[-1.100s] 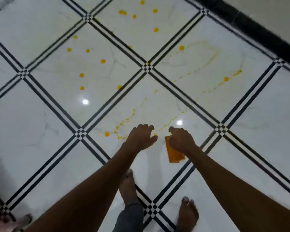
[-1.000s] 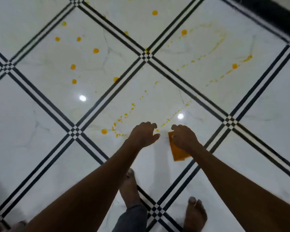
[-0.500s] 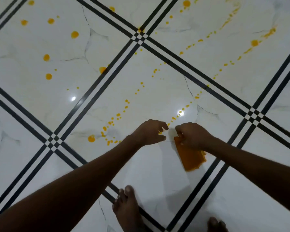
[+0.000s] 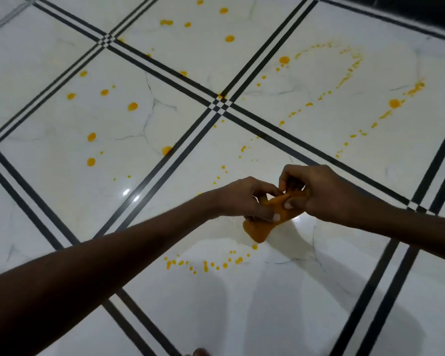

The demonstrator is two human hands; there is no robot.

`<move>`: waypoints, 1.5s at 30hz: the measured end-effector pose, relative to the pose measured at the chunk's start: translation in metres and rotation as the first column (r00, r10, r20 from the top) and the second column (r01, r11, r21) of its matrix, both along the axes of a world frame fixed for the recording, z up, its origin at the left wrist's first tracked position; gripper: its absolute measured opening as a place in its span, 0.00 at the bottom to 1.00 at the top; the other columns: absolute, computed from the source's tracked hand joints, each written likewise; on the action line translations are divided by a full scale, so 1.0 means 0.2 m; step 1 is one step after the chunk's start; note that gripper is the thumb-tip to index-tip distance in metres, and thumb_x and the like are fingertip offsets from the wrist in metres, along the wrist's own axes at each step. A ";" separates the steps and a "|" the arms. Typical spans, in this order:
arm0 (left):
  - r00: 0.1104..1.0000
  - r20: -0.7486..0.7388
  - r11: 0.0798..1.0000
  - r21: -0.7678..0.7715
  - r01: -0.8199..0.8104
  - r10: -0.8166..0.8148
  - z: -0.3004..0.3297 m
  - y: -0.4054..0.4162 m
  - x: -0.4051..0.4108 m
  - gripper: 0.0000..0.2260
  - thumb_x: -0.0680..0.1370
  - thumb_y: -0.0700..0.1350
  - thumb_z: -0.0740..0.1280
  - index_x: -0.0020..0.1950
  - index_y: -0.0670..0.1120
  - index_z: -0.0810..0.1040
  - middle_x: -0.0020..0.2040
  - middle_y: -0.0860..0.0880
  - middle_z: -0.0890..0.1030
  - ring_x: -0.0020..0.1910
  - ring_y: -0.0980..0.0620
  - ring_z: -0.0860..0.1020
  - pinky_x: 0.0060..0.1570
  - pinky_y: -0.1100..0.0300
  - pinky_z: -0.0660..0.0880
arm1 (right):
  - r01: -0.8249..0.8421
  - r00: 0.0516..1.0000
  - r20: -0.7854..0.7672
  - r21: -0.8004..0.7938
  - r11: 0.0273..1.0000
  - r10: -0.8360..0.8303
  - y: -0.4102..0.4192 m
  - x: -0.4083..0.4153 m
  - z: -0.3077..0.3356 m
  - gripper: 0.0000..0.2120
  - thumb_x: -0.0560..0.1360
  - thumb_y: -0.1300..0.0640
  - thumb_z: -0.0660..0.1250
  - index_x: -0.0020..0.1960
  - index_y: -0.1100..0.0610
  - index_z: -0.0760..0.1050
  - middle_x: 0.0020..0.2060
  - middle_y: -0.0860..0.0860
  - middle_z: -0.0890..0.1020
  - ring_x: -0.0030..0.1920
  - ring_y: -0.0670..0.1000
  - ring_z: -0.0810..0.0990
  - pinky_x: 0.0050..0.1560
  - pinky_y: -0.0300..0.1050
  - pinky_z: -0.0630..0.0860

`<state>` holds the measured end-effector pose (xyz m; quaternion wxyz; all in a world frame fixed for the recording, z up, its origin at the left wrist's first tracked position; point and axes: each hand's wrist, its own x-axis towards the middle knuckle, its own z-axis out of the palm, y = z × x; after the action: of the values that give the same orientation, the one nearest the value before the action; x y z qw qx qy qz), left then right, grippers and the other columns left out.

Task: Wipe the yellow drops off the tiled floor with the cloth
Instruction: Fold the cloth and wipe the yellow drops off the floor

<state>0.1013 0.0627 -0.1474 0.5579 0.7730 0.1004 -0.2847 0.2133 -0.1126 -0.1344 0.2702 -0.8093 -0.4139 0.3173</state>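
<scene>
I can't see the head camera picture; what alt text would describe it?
Two bare hands, left hand and right hand, hold an orange cloth above a white tiled floor with black lines. Yellow drops dot the tiles, none visibly wiped.

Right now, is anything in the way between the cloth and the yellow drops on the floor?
Nothing visible. Both hands, left hand and right hand, hold the cloth above bare floor. The nearest drops lie just below it, uncovered.
</scene>
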 end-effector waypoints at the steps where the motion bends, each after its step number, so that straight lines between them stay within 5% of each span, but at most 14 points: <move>1: 1.000 0.019 0.998 0.054 0.008 -0.010 0.01 0.01 0.01 0.11 0.74 0.46 0.75 0.55 0.50 0.82 0.48 0.46 0.83 0.48 0.47 0.83 0.45 0.53 0.83 | 0.001 1.000 0.016 -0.002 1.000 -0.001 0.02 0.02 0.01 0.14 0.67 0.64 0.78 0.46 0.51 0.79 0.39 0.47 0.83 0.43 0.48 0.81 0.40 0.45 0.78; 5: 0.985 0.166 0.933 0.360 -0.013 -0.051 0.04 0.08 0.00 0.10 0.71 0.54 0.77 0.43 0.49 0.83 0.41 0.50 0.82 0.40 0.57 0.80 0.41 0.62 0.77 | -0.063 0.994 0.089 -0.055 0.996 0.068 0.05 0.09 0.06 0.10 0.70 0.62 0.77 0.43 0.48 0.81 0.39 0.45 0.83 0.45 0.47 0.81 0.44 0.47 0.78; 10: 0.957 0.271 0.852 0.521 -0.056 -0.103 0.17 0.17 -0.03 0.10 0.69 0.53 0.78 0.41 0.48 0.83 0.57 0.53 0.81 0.50 0.60 0.77 0.49 0.64 0.75 | -0.119 0.988 0.091 -0.056 0.991 0.124 0.04 0.16 0.15 0.10 0.72 0.65 0.74 0.43 0.50 0.80 0.36 0.44 0.81 0.39 0.39 0.79 0.38 0.30 0.71; 13: 0.950 0.305 0.822 0.555 -0.127 -0.059 0.29 0.20 0.01 0.08 0.71 0.49 0.77 0.43 0.47 0.83 0.41 0.51 0.85 0.39 0.58 0.80 0.42 0.58 0.77 | -0.125 0.970 0.212 0.015 0.992 0.119 0.08 0.21 0.25 0.09 0.72 0.65 0.74 0.45 0.52 0.80 0.35 0.42 0.80 0.37 0.34 0.77 0.36 0.27 0.68; 18: 0.882 0.469 0.749 0.598 -0.287 -0.037 0.37 0.16 0.00 0.05 0.71 0.45 0.75 0.46 0.48 0.84 0.36 0.53 0.83 0.37 0.55 0.79 0.39 0.61 0.73 | -0.166 0.940 0.327 0.201 0.965 0.093 -0.01 0.21 0.30 0.10 0.72 0.66 0.73 0.47 0.52 0.79 0.35 0.45 0.81 0.36 0.44 0.78 0.40 0.44 0.71; 21: 0.827 0.559 0.666 0.637 -0.388 -0.053 0.12 -0.04 -0.14 0.09 0.74 0.48 0.68 0.52 0.53 0.84 0.44 0.52 0.86 0.42 0.50 0.82 0.43 0.56 0.76 | -0.234 0.898 0.419 0.199 0.952 0.133 -0.20 0.06 0.04 0.09 0.72 0.65 0.70 0.50 0.54 0.78 0.38 0.49 0.82 0.36 0.53 0.78 0.38 0.45 0.70; 26: 0.921 0.181 0.641 0.762 0.089 -0.344 -0.38 -0.40 -0.46 0.09 0.72 0.44 0.62 0.46 0.48 0.81 0.44 0.46 0.82 0.45 0.41 0.81 0.42 0.49 0.76 | -0.418 0.775 0.458 -0.146 0.896 0.436 -0.51 -0.23 -0.54 0.07 0.71 0.61 0.62 0.47 0.55 0.76 0.41 0.55 0.81 0.41 0.59 0.80 0.40 0.50 0.75; 29: 0.921 0.260 0.631 0.776 -0.020 -0.291 -0.47 -0.36 -0.43 0.07 0.71 0.46 0.64 0.44 0.48 0.80 0.41 0.48 0.81 0.41 0.43 0.79 0.40 0.50 0.75 | -0.376 0.738 0.567 -0.105 0.921 0.366 -0.40 -0.29 -0.75 0.18 0.77 0.56 0.58 0.62 0.60 0.79 0.61 0.62 0.81 0.63 0.66 0.79 0.61 0.58 0.77; 32: 0.906 0.363 0.584 0.792 -0.177 -0.218 -0.49 -0.26 -0.35 0.15 0.73 0.46 0.58 0.54 0.46 0.80 0.46 0.45 0.82 0.45 0.41 0.79 0.42 0.49 0.76 | -0.311 0.774 0.537 -0.142 0.940 0.337 -0.26 -0.30 -0.83 0.30 0.83 0.44 0.52 0.81 0.57 0.61 0.81 0.61 0.61 0.81 0.63 0.59 0.78 0.62 0.59; 35: 0.940 0.313 0.529 0.825 -0.199 -0.134 -0.54 -0.17 -0.32 0.20 0.75 0.41 0.58 0.65 0.42 0.76 0.62 0.41 0.78 0.60 0.39 0.76 0.52 0.48 0.75 | -0.267 0.752 0.570 -0.198 0.943 0.332 -0.31 -0.23 -0.90 0.35 0.83 0.38 0.50 0.84 0.52 0.48 0.84 0.56 0.51 0.83 0.60 0.52 0.80 0.64 0.50; 40: 0.954 0.285 0.541 0.819 -0.192 -0.093 -0.59 -0.13 -0.39 0.25 0.74 0.35 0.56 0.72 0.38 0.71 0.72 0.38 0.71 0.70 0.38 0.70 0.61 0.47 0.73 | 0.187 0.813 0.580 -0.180 0.966 -0.050 -0.54 -0.33 -0.87 0.37 0.81 0.40 0.53 0.84 0.54 0.47 0.83 0.60 0.53 0.82 0.65 0.53 0.80 0.68 0.47; 42: 0.953 0.300 0.565 0.793 -0.228 -0.035 -0.58 -0.11 -0.41 0.26 0.74 0.36 0.53 0.72 0.40 0.71 0.71 0.40 0.72 0.70 0.40 0.69 0.64 0.47 0.71 | 0.127 0.832 0.554 -0.154 0.980 -0.021 -0.48 -0.47 -0.87 0.40 0.79 0.39 0.56 0.84 0.54 0.47 0.83 0.61 0.52 0.82 0.66 0.50 0.79 0.69 0.46; 45: 0.945 0.327 0.508 0.811 -0.291 0.019 -0.57 -0.02 -0.43 0.23 0.74 0.38 0.55 0.67 0.42 0.75 0.63 0.43 0.78 0.61 0.41 0.75 0.57 0.48 0.74 | -0.237 0.783 0.569 -0.098 0.966 0.250 -0.20 -0.49 -0.92 0.39 0.79 0.36 0.56 0.84 0.52 0.50 0.83 0.58 0.52 0.83 0.64 0.50 0.79 0.69 0.47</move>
<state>0.0143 0.0592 -0.2608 0.1411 0.9652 0.2169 -0.0370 0.1154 -0.1522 -0.3175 0.0802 -0.8097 -0.5737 0.0940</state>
